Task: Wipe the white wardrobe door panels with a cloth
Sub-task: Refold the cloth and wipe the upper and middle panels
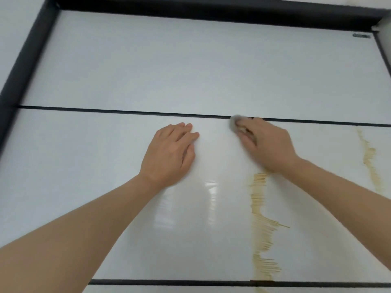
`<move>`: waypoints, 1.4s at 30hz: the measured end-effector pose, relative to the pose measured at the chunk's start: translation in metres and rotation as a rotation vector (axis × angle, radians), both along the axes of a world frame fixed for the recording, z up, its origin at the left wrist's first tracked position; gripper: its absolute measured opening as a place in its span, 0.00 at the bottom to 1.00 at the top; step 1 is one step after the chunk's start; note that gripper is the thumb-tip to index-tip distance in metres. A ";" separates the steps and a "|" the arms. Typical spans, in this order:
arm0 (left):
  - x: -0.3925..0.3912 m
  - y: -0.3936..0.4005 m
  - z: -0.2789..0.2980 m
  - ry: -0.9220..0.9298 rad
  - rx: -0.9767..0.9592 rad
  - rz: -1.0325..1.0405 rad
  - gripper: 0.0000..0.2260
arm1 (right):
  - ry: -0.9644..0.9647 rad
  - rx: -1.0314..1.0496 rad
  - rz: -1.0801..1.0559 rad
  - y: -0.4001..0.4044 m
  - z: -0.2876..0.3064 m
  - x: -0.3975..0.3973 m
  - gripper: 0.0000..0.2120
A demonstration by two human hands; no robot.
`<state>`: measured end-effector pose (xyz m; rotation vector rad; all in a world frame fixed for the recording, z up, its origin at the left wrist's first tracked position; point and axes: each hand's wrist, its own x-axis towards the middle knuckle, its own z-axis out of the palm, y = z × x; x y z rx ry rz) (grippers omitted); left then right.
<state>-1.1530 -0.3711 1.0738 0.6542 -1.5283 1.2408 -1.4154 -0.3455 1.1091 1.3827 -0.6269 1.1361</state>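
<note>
A glossy white wardrobe door fills the head view, split by thin black strips into an upper panel (190, 66) and a middle panel (84, 187). My right hand (264, 142) grips a small grey cloth (233, 123) and holds it against the middle panel's top edge, right at the black dividing strip (127, 112). Most of the cloth is hidden under my fingers. My left hand (171, 153) lies flat on the middle panel with its fingers straight, a short way left of the cloth.
A thick black frame (27, 66) borders the door on the left and top. Gold streak patterns (262, 225) run down the right part of the middle panel. A lower black strip (190, 282) crosses near the bottom edge. A small dark label (361, 35) sits top right.
</note>
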 end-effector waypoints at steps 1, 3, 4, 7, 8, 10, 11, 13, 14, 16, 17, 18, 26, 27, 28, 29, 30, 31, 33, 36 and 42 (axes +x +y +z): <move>-0.001 -0.001 0.000 -0.004 -0.006 -0.006 0.17 | -0.197 0.016 0.044 0.001 0.021 -0.013 0.13; -0.002 -0.003 -0.001 -0.009 -0.017 -0.014 0.17 | -0.502 0.101 0.143 0.003 0.021 -0.006 0.12; -0.002 -0.004 -0.001 -0.010 -0.020 -0.016 0.17 | -0.504 0.096 0.131 0.003 0.002 0.009 0.10; 0.000 -0.006 0.000 -0.012 -0.047 -0.012 0.17 | 0.146 0.123 0.099 -0.007 -0.118 0.067 0.08; 0.000 -0.006 -0.001 -0.018 -0.051 -0.010 0.17 | 0.434 0.238 0.034 -0.003 -0.162 0.075 0.09; 0.001 -0.005 0.000 -0.017 -0.063 0.005 0.17 | 0.801 0.362 -0.065 -0.003 -0.196 0.063 0.09; 0.000 -0.006 -0.001 -0.015 -0.061 0.002 0.17 | 0.861 0.372 -0.099 -0.001 -0.189 0.051 0.10; 0.000 -0.006 -0.001 -0.017 -0.060 -0.003 0.17 | 0.757 0.249 -0.115 -0.003 -0.142 0.027 0.10; 0.000 -0.007 -0.001 -0.019 -0.060 -0.004 0.18 | 0.571 0.171 -0.076 -0.003 -0.108 0.015 0.11; -0.001 -0.008 0.000 -0.025 -0.055 -0.002 0.19 | 0.102 0.047 -0.072 0.003 -0.034 -0.013 0.12; 0.000 -0.009 -0.001 -0.026 -0.051 0.000 0.20 | -0.109 0.044 -0.077 0.004 -0.007 -0.027 0.12; -0.001 -0.009 -0.001 -0.026 -0.049 0.003 0.20 | -0.302 0.059 -0.041 0.005 0.012 -0.039 0.12; 0.004 -0.010 0.001 -0.079 -0.015 0.085 0.23 | 0.490 0.293 -0.029 0.001 -0.195 0.038 0.08; 0.005 -0.009 0.001 -0.078 -0.007 0.095 0.24 | 0.673 0.313 -0.079 0.002 -0.212 0.031 0.08; 0.006 -0.010 0.001 -0.078 -0.004 0.103 0.24 | 0.779 0.317 -0.105 0.002 -0.210 0.018 0.07; 0.006 -0.010 0.001 -0.077 -0.006 0.108 0.24 | 0.807 0.293 -0.133 0.002 -0.193 0.004 0.07; 0.006 -0.010 0.001 -0.080 -0.009 0.112 0.23 | 0.767 0.234 -0.150 0.000 -0.166 -0.010 0.08; 0.005 -0.010 0.001 -0.083 -0.015 0.116 0.23 | 0.651 0.163 -0.146 -0.003 -0.135 -0.023 0.08; 0.004 -0.009 0.001 -0.079 -0.011 0.125 0.23 | 0.223 0.057 -0.144 0.000 -0.066 -0.042 0.07; 0.002 -0.007 0.001 -0.074 -0.002 0.141 0.24 | -0.457 0.083 0.033 0.003 -0.010 -0.048 0.11; -0.001 -0.001 0.000 -0.062 -0.005 0.228 0.23 | 0.102 0.182 0.076 -0.005 -0.156 0.025 0.08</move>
